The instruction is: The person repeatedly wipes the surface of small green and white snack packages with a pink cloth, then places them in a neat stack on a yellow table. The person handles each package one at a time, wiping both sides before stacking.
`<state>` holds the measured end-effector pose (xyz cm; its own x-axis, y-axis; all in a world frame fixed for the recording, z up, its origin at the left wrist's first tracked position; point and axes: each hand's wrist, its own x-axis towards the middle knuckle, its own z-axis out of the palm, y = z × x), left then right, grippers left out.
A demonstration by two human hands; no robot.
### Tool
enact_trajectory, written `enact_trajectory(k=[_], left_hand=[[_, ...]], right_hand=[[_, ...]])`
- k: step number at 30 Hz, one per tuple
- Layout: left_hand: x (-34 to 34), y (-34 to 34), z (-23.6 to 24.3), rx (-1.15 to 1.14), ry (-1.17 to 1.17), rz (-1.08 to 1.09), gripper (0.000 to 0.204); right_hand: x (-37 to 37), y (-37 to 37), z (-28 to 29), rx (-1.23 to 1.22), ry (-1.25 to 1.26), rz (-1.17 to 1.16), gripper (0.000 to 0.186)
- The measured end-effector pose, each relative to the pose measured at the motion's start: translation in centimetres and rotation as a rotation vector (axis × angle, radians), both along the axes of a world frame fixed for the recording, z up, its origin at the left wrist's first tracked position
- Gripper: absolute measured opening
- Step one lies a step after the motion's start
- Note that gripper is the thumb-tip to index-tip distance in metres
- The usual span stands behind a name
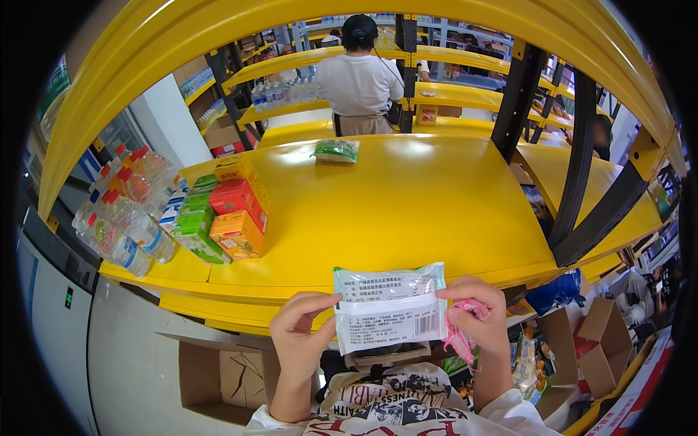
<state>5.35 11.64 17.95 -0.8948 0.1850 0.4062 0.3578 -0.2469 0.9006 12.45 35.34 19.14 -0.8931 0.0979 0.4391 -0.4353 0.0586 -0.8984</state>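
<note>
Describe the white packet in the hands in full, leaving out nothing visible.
The white packet is roughly rectangular and looks like glossy, slightly wrinkled plastic film, with green at its upper corners. The face toward the camera carries small dark print, a blank white band across the middle and a barcode at lower right. No tear shows. It is held up at the near edge of the yellow shelf, pinched at its left side by the left fingers and at its right by the right fingers.
</note>
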Motion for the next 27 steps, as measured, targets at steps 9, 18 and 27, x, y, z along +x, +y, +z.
enact_trajectory(k=[9,18,27], left_hand=[[-0.1,-0.3,0.5,-0.133,0.077,0.138,0.022],[-0.7,0.1,0.1,-0.233,0.069,0.065,0.008],[-1.3,-0.8,0.1,-0.077,-0.305,-0.217,0.006]], right_hand=[[0.2,-0.3,0.4,0.135,-0.124,-0.034,0.034],[-1.9,-1.7,0.1,0.260,0.014,-0.375,0.014],[-2.9,-1.3,-0.7,-0.056,-0.339,-0.169,0.010]])
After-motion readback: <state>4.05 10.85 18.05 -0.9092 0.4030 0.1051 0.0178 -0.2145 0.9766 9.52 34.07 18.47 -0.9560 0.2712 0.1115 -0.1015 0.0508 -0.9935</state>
